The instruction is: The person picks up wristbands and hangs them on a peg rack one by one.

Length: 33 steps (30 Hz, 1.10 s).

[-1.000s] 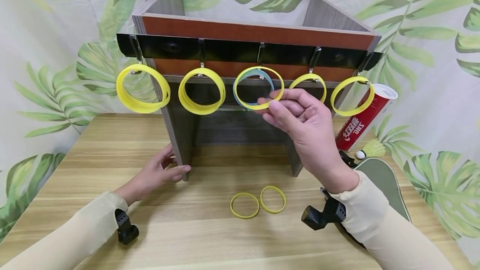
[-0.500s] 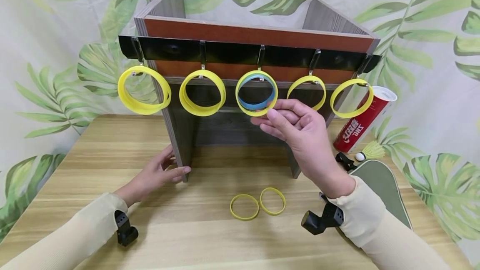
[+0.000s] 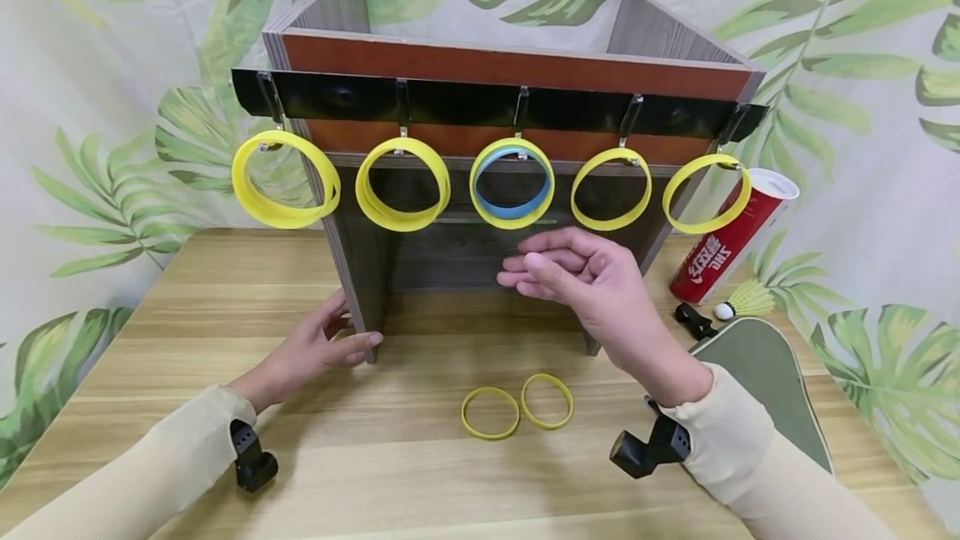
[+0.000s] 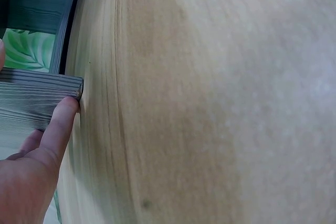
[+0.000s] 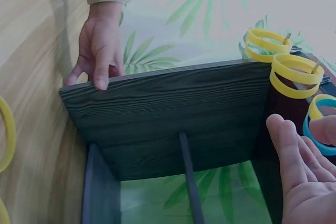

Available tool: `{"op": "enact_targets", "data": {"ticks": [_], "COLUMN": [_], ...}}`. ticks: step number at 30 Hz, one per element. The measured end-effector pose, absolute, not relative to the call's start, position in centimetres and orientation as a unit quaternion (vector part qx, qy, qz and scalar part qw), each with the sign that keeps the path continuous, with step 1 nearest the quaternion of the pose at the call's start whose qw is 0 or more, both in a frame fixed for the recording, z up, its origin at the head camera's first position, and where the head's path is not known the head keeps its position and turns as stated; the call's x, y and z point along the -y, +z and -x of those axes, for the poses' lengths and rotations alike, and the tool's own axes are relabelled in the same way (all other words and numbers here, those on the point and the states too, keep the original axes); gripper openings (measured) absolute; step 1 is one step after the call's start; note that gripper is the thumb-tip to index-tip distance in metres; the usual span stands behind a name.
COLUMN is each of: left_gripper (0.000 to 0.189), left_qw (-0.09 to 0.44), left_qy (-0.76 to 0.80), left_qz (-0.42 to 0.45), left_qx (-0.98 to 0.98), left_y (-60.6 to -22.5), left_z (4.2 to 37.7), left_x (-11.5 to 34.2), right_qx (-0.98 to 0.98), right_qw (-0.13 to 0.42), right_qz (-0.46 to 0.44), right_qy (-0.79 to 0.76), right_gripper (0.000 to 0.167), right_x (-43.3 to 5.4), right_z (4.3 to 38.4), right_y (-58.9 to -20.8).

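Note:
My right hand (image 3: 577,273) hovers just below the middle hook, its fingers loosely bent and holding nothing. Above it hang a yellow wristband (image 3: 513,223) and a blue wristband (image 3: 510,212) on that hook. My left hand (image 3: 311,348) holds the lower front of the grey wooden shelf's side panel (image 3: 352,273); its thumb lies on the front edge, the other fingers on the outer face. The left wrist view shows the thumb (image 4: 59,121) against the panel's corner. More yellow wristbands (image 3: 402,224) hang from the other hooks along the black bar (image 3: 457,102).
Two yellow wristbands (image 3: 490,437) lie on the wooden table (image 3: 360,473) in front of the shelf. At the right are a red tube (image 3: 712,252), a shuttlecock (image 3: 750,300), a small black item (image 3: 693,321) and a green case (image 3: 765,357). A leaf-patterned cloth (image 3: 97,148) hangs behind.
My right hand has brought the yellow wristband onto the middle hook in front of the blue one, let it go and dropped lower. My left hand stays on the shelf panel.

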<state>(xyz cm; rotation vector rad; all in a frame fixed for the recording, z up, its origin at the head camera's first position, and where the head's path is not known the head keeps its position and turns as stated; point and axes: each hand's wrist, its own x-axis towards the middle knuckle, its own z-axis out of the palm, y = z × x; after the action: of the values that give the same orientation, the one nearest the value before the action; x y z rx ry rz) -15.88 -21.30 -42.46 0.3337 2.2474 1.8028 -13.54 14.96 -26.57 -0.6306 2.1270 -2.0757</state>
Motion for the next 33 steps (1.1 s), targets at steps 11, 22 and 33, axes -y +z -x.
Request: {"op": "enact_targets", "data": {"ticks": [11,22,33], "left_gripper": [0.084,0.084,0.083], "left_qw": [0.122,0.12,0.119], "left_qy": [0.619,0.62,0.617], "left_qz": [-0.106,-0.11,-0.114], "left_qx": [-0.769,-0.767,-0.769], "left_y": [-42.8,-42.8,-42.8], "left_z": [15.7,15.9,16.0], "left_x": [21.3,21.2,21.3], "right_qx": [-0.799,-0.867,-0.883], "right_qw": [0.114,0.219,0.242], "right_qz": [0.21,0.214,0.231], "right_qy": [-0.552,-0.393,-0.33], "right_gripper": [0.02,0.013,0.009], "right_x": [-16.5,-19.3,-19.7], "right_z": [16.1,17.5,17.4], "right_y": [-32.8,-38.0,-39.5]}}
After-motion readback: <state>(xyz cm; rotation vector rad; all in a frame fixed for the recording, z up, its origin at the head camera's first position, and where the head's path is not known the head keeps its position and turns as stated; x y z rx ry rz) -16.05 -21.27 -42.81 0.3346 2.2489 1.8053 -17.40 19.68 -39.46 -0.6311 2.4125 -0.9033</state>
